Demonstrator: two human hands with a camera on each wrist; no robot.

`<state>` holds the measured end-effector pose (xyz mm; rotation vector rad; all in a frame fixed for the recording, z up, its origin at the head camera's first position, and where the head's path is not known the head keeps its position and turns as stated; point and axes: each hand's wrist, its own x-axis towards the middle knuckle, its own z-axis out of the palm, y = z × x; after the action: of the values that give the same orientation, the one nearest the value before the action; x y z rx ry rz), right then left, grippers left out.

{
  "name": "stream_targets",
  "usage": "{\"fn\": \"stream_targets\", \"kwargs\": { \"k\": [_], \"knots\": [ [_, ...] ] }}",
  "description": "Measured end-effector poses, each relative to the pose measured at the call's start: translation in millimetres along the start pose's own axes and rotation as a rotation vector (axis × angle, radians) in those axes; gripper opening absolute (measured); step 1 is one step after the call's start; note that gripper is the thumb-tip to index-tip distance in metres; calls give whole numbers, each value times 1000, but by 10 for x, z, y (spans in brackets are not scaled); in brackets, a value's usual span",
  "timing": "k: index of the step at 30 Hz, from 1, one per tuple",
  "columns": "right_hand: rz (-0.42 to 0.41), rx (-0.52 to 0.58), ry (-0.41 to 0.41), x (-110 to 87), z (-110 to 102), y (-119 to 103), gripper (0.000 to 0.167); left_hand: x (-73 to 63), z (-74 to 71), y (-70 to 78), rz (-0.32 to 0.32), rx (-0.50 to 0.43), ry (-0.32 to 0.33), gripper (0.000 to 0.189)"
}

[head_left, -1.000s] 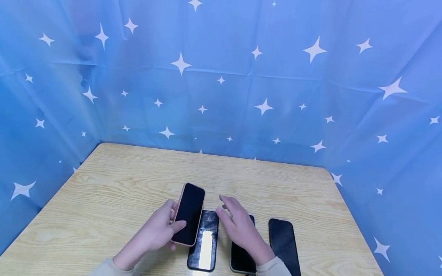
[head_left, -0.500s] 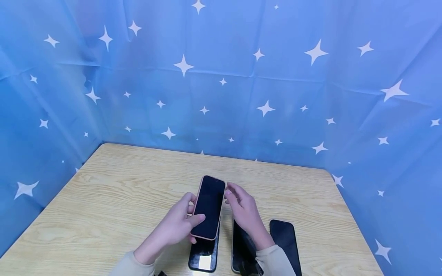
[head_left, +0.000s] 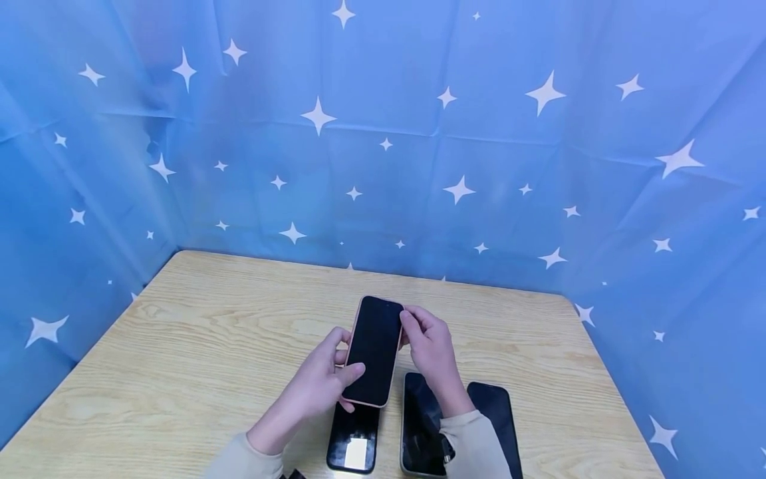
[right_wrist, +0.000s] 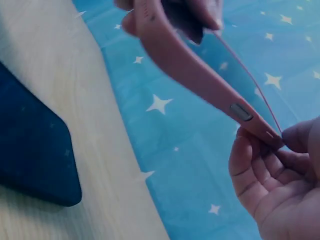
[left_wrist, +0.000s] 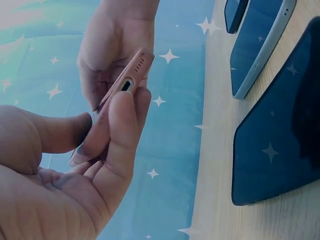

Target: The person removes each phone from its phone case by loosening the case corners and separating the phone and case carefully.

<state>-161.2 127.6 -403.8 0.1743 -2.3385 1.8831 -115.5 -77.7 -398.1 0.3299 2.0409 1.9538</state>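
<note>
A smartphone in a pink case (head_left: 374, 351), its dark screen up, is held between both hands above the table. My left hand (head_left: 320, 376) grips its lower left part, thumb over the screen and fingers beneath. In the left wrist view the charging port shows on the pink case's bottom edge (left_wrist: 127, 85). My right hand (head_left: 432, 342) pinches the upper right edge; the right wrist view shows its thumb and fingers at a corner, near the side button (right_wrist: 241, 112). Below the held phone lies a black phone (head_left: 353, 439), its upper part hidden.
Two more dark phones lie on the wooden table (head_left: 239, 313): one with a pale rim (head_left: 421, 426), partly under the right forearm, and a black phone (head_left: 497, 412) to its right. A blue star-patterned curtain (head_left: 383, 166) hangs behind the table and along both sides.
My left hand has carried the pink-cased phone to the right and away from me, over the black phone's top. My right hand has moved up and now pinches the phone's right edge.
</note>
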Motion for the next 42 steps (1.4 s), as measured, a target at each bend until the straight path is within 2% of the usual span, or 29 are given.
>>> {"fn": "stream_targets", "kwargs": {
  "k": [7,14,25,29,42],
  "knots": [
    [-16,24,23,61,-28,-57,25,33,24,-61,15,-21,0,33],
    [16,72,77,85,-58,-69,25,68,55,-65,21,-52,1,36],
    [21,53,120,87,-131,-80,26,92,108,-46,4,-113,12,42],
    [14,21,92,97,-167,-88,25,100,112,-59,14,-92,4,44],
    [0,-117,-83,173,-320,-159,22,103,118,-81,42,-60,-32,62]
  ]
}}
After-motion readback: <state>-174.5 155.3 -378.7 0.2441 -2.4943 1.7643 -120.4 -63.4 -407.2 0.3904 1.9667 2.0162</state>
